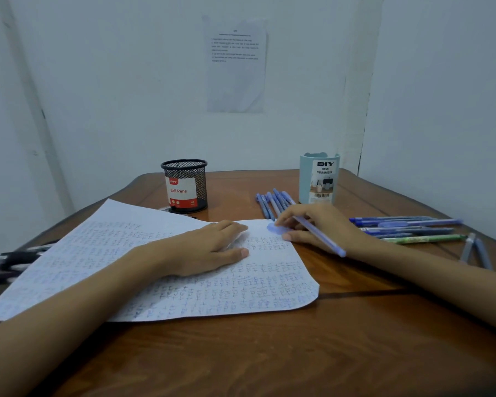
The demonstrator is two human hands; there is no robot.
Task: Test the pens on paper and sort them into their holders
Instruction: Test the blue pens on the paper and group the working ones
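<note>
Pen (327,242) pinched in right hand (327,222), left hand (209,247) flat on paper (184,293)

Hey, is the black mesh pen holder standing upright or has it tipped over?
Upright. The black mesh pen holder stands on its base on the table, with its round rim facing up.

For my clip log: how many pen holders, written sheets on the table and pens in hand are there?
Pen holders: 2, black mesh holder and blue organizer
Written sheets: 1, paper
Pens held: 1, pen in right hand
Total: 4
</note>
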